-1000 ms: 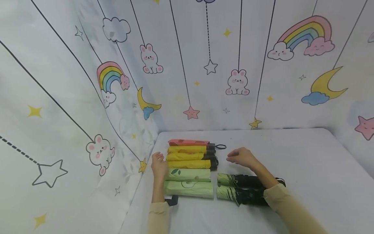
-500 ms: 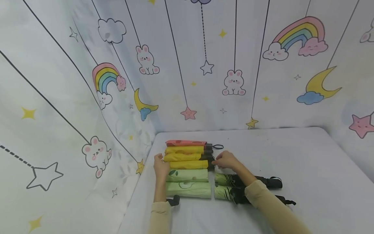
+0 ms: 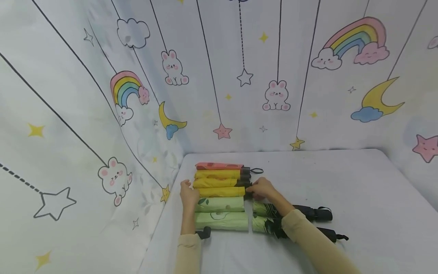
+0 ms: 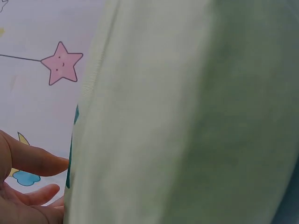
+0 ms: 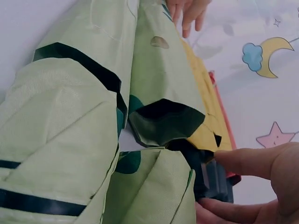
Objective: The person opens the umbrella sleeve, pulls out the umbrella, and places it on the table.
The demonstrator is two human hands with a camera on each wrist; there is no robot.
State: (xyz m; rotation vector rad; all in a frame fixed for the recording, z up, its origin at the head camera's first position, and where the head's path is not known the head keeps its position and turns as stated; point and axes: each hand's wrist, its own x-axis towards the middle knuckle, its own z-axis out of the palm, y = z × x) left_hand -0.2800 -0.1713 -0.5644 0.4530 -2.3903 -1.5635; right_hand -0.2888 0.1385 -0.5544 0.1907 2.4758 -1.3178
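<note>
Several folded umbrellas lie side by side: a red umbrella [image 3: 219, 166] at the back, then yellow ones, with the nearest yellow umbrella [image 3: 222, 191] between my hands. My right hand [image 3: 261, 189] pinches its black handle [image 5: 205, 175] between thumb and fingers. At its other end is my left hand [image 3: 189, 196], its fingers [image 4: 39, 158] fairly straight and their tips partly hidden behind a light green umbrella. In front lie two light green fabric lengths, the farther one [image 3: 220, 204] with leaf prints and the nearer one [image 3: 224, 221] with an avocado print.
Right of the green lengths, across a narrow gap, lie two more green pieces [image 3: 262, 224] with black ends [image 3: 316, 213]. A black handle [image 3: 205, 233] shows by my left forearm. The white table [image 3: 342, 179] meets patterned cloth walls [image 3: 239, 106].
My right hand has moved left and taken hold of the nearest yellow umbrella's handle. My left hand has shifted slightly right, against the umbrella's left end.
</note>
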